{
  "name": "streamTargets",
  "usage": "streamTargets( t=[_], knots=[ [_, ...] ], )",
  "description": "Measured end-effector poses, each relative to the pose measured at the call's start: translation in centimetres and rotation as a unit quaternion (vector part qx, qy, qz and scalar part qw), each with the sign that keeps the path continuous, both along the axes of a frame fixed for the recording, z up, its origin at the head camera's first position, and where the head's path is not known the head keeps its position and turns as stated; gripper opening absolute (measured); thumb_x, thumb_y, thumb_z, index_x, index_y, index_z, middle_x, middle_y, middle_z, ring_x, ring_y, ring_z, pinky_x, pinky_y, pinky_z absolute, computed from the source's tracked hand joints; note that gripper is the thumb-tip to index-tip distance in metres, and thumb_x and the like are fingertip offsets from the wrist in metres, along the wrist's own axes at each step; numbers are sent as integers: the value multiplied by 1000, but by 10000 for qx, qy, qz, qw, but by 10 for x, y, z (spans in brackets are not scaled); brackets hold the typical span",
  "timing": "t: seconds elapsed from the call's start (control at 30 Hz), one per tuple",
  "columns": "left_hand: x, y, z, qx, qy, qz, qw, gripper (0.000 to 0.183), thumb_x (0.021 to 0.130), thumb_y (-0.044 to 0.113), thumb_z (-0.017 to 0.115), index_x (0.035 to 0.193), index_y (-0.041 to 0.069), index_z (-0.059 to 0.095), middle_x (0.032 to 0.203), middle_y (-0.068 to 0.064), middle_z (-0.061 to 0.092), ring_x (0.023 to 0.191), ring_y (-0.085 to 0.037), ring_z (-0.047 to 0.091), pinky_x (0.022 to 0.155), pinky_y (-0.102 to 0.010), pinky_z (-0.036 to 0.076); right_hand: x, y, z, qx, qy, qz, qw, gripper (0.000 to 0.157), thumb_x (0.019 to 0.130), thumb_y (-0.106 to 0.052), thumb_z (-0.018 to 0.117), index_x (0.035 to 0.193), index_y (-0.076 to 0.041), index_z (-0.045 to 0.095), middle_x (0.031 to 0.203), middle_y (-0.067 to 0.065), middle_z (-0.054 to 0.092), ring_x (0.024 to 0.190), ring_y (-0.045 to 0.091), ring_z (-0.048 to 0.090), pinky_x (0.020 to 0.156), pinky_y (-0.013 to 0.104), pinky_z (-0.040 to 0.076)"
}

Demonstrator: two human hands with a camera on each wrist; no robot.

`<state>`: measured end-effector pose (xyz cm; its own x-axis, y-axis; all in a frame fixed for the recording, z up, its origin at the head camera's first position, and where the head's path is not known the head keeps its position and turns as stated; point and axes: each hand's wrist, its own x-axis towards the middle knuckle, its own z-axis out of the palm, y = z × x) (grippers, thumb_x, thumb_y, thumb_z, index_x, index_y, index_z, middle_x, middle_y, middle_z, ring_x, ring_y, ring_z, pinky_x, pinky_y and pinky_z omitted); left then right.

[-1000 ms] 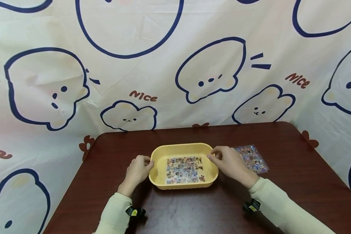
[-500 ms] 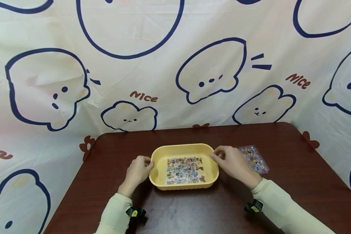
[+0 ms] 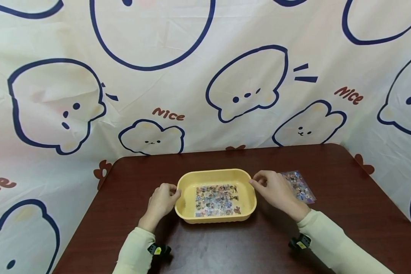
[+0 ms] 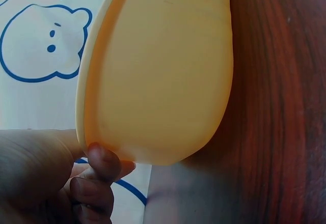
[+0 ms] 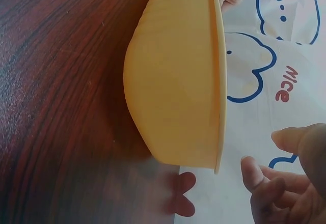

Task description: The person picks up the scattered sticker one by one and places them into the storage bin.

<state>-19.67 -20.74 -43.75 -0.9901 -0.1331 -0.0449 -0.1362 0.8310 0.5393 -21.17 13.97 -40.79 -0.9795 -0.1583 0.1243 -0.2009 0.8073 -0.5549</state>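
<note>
- Our left hand (image 3: 161, 201) is at 9 o'clock on the yellow basin (image 3: 215, 219), thumb and fingers pinching its rim.
- At about 2 o'clock on the basin, our right hand (image 3: 276, 190) holds nothing; its fingers bend loosely, thumb and forefinger a little parted. Our right wrist view shows a gap between those fingertips and the rim.
- We see the basin on the dark red-brown table (image 3: 226, 247), its long sides facing 12 and 6 o'clock.
- Inside it, around the middle, a sheet of small coloured figures (image 3: 215, 200) lies on the floor.
- At 3 o'clock from the basin we have a second figured sheet (image 3: 299, 186), lying aslant on the table, partly hidden by our right hand; we cannot tell whether they touch.
- Pale sleeves (image 3: 332, 238) cover our forearms, with a black device (image 3: 158, 249) at each wrist.
- Towards 12 o'clock, behind the table, hangs a white cloth (image 3: 191, 87) printed with blue-outlined animals.
</note>
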Motion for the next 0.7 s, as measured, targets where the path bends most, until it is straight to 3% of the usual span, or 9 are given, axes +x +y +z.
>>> streamTargets(
  t=[0.3, 0.7],
  knots=[
    [-1, 0, 0, -23, -5, -3, 10000, 34, 96, 28, 64, 115, 2, 74, 97, -8, 77, 77, -15, 68, 69, -38, 53, -1, 7, 0, -62, -89, -73, 9999, 28, 97, -35, 66, 103, -9, 74, 79, 1, 71, 52, 12, 53, 47, 30, 41],
    [0, -1, -2, 13, 66, -52, 10000, 34, 96, 28, 64, 115, 3, 74, 100, -9, 78, 88, -20, 72, 78, -47, 55, -3, 21, -5, 114, 128, -104, 9998, 32, 96, -38, 66, 103, -8, 74, 85, 4, 73, 61, 11, 56, 54, 30, 42]
  ],
)
